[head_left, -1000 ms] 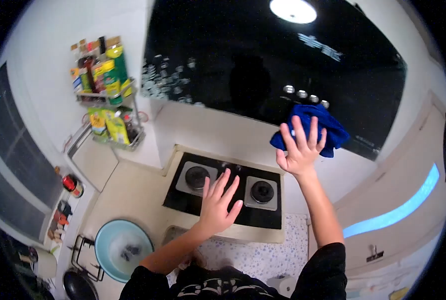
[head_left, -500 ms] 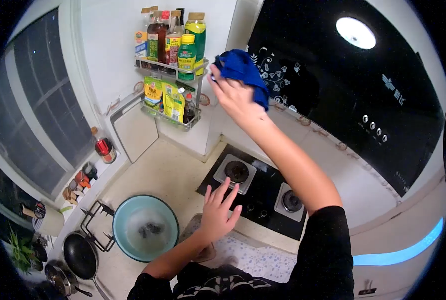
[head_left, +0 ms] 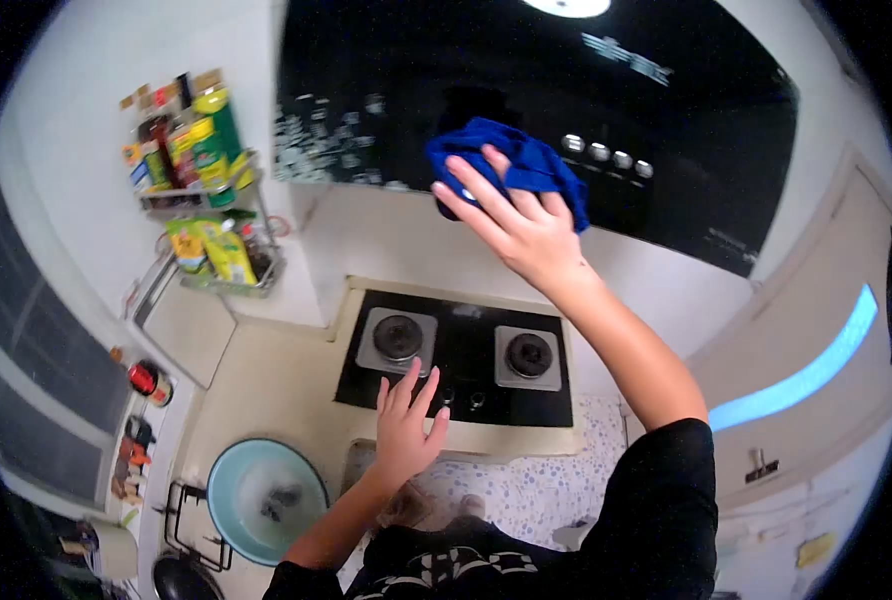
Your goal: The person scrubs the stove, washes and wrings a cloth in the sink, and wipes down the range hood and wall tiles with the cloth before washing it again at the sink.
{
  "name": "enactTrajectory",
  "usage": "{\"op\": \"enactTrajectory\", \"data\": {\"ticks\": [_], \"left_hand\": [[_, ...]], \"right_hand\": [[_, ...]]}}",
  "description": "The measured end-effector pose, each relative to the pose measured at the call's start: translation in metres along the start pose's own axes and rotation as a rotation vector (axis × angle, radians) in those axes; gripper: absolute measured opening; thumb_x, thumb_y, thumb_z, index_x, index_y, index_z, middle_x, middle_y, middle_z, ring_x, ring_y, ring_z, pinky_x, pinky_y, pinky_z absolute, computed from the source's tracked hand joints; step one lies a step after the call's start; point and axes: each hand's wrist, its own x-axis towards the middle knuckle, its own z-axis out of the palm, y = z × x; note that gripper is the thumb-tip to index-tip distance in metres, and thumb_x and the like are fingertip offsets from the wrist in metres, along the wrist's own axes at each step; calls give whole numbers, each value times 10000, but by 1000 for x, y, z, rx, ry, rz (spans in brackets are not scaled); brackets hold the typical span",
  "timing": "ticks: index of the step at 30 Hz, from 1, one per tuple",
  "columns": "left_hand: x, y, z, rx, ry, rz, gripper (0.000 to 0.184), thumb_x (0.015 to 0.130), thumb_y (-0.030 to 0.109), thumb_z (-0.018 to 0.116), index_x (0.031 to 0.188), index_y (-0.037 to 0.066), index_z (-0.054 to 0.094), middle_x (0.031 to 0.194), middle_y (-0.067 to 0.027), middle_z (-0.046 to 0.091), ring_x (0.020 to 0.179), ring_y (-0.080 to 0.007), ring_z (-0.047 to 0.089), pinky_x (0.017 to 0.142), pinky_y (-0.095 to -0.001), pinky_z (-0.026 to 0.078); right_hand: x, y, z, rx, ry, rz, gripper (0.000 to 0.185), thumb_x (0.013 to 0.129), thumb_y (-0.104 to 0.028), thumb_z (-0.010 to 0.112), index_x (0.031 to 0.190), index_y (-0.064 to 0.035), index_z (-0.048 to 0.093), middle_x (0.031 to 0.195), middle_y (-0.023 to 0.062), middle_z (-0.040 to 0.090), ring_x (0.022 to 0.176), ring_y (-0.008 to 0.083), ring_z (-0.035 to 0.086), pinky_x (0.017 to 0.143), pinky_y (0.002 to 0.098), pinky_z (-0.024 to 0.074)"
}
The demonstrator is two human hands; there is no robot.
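My right hand (head_left: 526,225) presses a blue cloth (head_left: 536,165) flat against the lower edge of the black range hood (head_left: 396,90), left of its round knobs. The fingers are spread over the cloth, with the thumb side hard to make out. Lower down, my left hand (head_left: 404,435) hangs in the air, fingers apart and holding nothing, near the front edge of the black two-burner stove (head_left: 456,350).
A light blue basin (head_left: 228,500) with cloudy water and something dark sits on the left counter. Bottles and packets fill a wall rack (head_left: 216,285). A cutting board (head_left: 191,325) leans below it, and a black pan (head_left: 181,580) lies at bottom left.
Half a second ago my right hand and the cloth were at the hood's left end; now they are further right along its lower edge. The view has swung right. My left hand remains raised and spread.
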Motion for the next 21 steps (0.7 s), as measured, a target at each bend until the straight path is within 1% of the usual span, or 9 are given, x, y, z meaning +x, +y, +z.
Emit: {"op": "enactTrajectory", "data": {"ticks": [3,8,9,12,15,17,19,20,21], "left_hand": [[12,21,29,-29,-65,46,583,912,246,678,1462,100,552,1560,-192,436,1270,-376,540,1162,-613,283],[26,50,81,-90,-133,112,578,909,230,686,1460,107,557,1562,-183,441,1302,-377,535,1167,-601,295],[28,55,90,-106,-139,124,579,908,225,687,1459,105,557,1561,-183,441,1313,-380,530,1168,-600,297],[35,68,114,-142,-180,112,560,910,206,683,1442,82,564,1558,-197,441,1346,-388,507,1162,-606,309],[41,77,134,-156,-192,111,543,923,196,666,1437,62,557,1551,-207,444,1353,-404,495,1161,-609,309],[46,82,144,-156,-210,90,540,928,193,659,1440,58,551,1547,-208,448,1353,-413,491,1165,-607,307],[49,85,156,-170,-213,84,549,939,199,654,1453,50,534,1546,-216,448,1352,-418,491,1152,-546,350],[51,82,164,-201,-209,80,550,944,200,653,1458,47,529,1548,-218,444,1344,-418,500,1143,-525,370],[53,82,171,-230,-203,74,552,948,200,651,1462,44,523,1551,-221,441,1337,-419,509,1133,-504,389]], "right_hand": [[-70,60,-41,-109,-85,8,477,866,-233,653,1337,-302,664,1482,-21,578,1257,202,628,1056,390,447],[-187,152,-88,-213,-116,32,434,877,-207,638,1302,-280,690,1438,15,617,1249,263,636,1032,392,450],[-207,167,-95,-234,-120,44,414,887,-183,630,1285,-278,693,1439,24,617,1256,274,633,947,382,468],[-257,198,-110,-321,-120,125,408,883,-221,664,1289,-264,673,1441,46,616,1300,318,604,821,409,464],[-282,216,-118,-311,-73,203,445,887,-332,672,1316,-216,660,1483,83,576,1388,421,500,901,527,434],[-292,213,-116,-296,-44,335,556,956,-482,560,1381,-129,620,1509,146,539,1409,483,450,995,570,407],[-291,208,-106,-210,138,479,671,975,-544,507,1427,-52,570,1515,209,513,1425,519,407,1065,589,377],[-291,207,-99,-138,249,540,740,981,-546,495,1467,12,501,1531,273,462,1455,538,343,1139,591,321],[-288,201,-95,-106,311,656,739,998,-491,492,1508,40,425,1561,292,406,1467,513,332,1183,565,277]]}}
